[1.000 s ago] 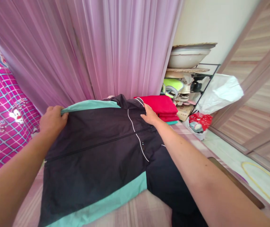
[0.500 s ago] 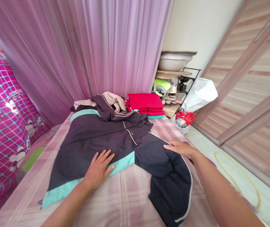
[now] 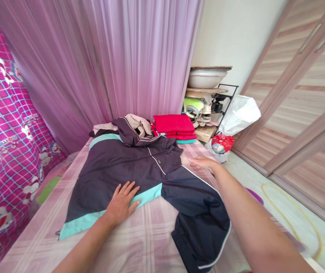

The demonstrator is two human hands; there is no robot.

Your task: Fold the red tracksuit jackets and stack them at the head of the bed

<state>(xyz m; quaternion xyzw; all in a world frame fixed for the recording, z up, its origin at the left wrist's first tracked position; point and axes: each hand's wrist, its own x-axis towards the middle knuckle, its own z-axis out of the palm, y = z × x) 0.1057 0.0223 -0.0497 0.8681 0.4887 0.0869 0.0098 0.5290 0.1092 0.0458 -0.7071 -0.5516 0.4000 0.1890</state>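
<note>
A dark jacket [image 3: 113, 167] with mint-green bands and white piping lies spread on the bed [image 3: 148, 242]. My left hand [image 3: 122, 201] rests flat on its body near the mint band, fingers spread. One navy sleeve [image 3: 196, 193] bends down toward me at the right, its cuff end near the lower edge of the view. My right hand [image 3: 204, 163] hovers beside the shoulder seam of that sleeve, with fingers stretched leftward and nothing visible in them. Whether its fingertips touch the cloth is unclear.
Folded red clothes [image 3: 175, 127] are stacked at the bed's far side, beside a crumpled pale garment [image 3: 138, 123]. Behind them stand a purple curtain [image 3: 145, 57] and a rack [image 3: 232, 93] with shoes and a basin [image 3: 206, 77]. A wardrobe [image 3: 299, 113] lines the right.
My right hand has moved off the sleeve, up and left toward the jacket's shoulder. The left hand stays flat on the jacket. The sleeve's lower part sits slightly further left.
</note>
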